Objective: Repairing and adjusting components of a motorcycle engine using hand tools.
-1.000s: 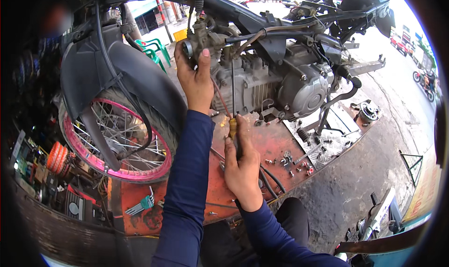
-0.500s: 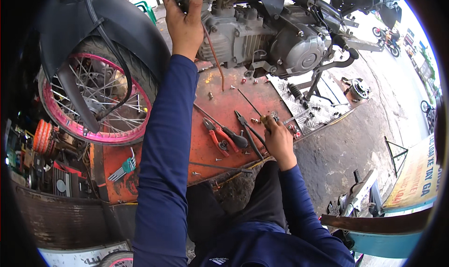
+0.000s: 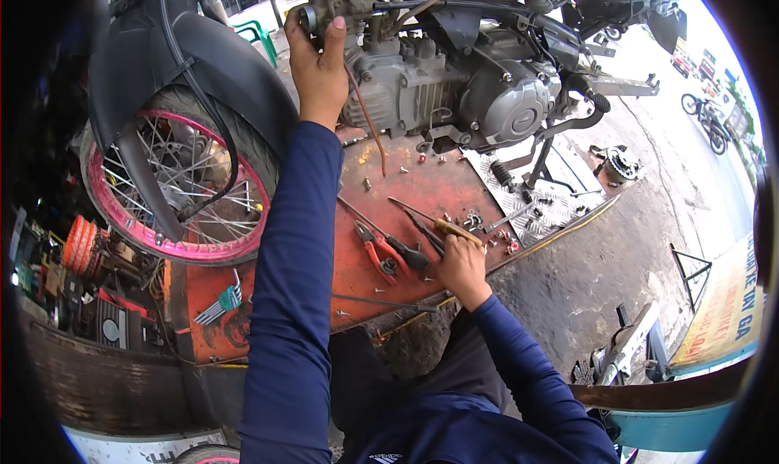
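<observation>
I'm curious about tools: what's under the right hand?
A yellow-handled screwdriver and dark pliers show at the right hand; whatever lies beneath the palm is covered.

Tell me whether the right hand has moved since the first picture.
Yes: judged against the engine, the right hand has moved down and to the right in the view, away from the engine.

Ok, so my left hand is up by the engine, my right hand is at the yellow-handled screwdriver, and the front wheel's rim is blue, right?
The rim is pink, not blue; the head view shows it. Your left hand is indeed up by the engine, and your right hand is at the yellow-handled screwdriver.
</observation>
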The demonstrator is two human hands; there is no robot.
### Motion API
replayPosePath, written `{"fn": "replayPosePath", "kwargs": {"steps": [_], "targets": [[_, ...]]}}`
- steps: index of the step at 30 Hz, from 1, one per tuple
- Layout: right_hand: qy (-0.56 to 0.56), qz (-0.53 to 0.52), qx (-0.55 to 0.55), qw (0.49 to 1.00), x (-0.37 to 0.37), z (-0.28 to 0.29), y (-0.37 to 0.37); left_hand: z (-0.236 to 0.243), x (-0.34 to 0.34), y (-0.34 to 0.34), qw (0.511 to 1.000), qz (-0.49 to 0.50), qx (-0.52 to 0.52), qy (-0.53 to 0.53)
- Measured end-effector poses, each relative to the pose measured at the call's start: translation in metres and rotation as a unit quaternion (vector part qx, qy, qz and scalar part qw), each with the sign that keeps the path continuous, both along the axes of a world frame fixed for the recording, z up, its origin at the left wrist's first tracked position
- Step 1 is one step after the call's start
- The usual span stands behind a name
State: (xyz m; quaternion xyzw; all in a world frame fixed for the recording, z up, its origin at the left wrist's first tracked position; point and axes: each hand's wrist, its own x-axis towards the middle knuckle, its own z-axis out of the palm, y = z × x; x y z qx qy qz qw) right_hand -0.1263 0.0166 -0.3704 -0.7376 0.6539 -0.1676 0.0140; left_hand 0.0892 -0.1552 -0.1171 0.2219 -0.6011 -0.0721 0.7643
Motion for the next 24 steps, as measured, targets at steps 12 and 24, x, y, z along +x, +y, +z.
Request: {"fn": "replayPosePath", "kwargs": {"steps": [12, 24], "targets": [[-0.767, 0.287, 0.269, 0.508, 0.007, 0.122, 0.044, 0.002, 0.0, 0.004, 1.0, 0.014, 0.003, 0.012], [-0.843, 0.424, 0.199, 0.265, 0.096, 0.173, -0.033, 0.006, 0.024, -0.001, 0.992, 0.04, 0.055, -0.107]]}}
